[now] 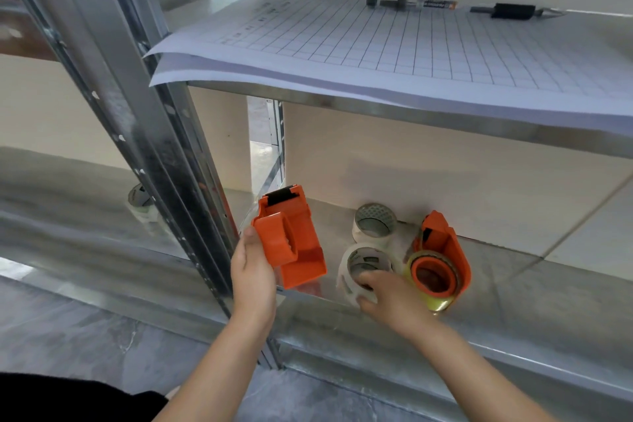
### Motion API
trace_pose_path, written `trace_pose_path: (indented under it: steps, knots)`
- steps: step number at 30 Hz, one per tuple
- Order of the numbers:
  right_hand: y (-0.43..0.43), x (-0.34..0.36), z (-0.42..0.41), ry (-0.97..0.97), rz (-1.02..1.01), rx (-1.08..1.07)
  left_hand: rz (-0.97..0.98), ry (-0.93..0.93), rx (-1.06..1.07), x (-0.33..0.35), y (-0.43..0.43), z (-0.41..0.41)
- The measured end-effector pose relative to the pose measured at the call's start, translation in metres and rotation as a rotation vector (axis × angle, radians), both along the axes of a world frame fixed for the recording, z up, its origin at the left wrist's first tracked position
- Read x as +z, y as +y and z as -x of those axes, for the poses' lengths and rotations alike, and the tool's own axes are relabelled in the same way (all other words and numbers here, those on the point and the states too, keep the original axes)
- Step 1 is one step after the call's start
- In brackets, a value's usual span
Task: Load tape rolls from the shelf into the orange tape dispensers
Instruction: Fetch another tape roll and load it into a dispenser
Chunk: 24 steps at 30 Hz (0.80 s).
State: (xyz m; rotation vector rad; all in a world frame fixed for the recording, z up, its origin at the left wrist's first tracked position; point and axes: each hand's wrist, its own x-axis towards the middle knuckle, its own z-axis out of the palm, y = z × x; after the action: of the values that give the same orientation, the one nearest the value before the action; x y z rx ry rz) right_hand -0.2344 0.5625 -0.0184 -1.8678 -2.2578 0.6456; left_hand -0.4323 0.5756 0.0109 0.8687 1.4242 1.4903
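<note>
Down on the lower metal shelf (496, 271), two white tape rolls (374, 223) sit side by side near the back wall, the nearer white roll (359, 267) tipped up on its edge. Just right of them, an orange dispenser (445, 250) lies on the shelf with a yellowish roll (436, 298) on its hub. Up top, the upper shelf (411, 113) carries gridded paper sheets (359, 44) overhanging its front edge, with two markers (414, 3) along the back.
</note>
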Motion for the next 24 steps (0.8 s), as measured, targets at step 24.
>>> trace_pose_path:
  steps: [24]
  knots:
    - [-0.027, 0.085, 0.018, 0.883, -0.010, 0.265, -0.223, -0.063, -0.257, 0.045, -0.052, -0.016]
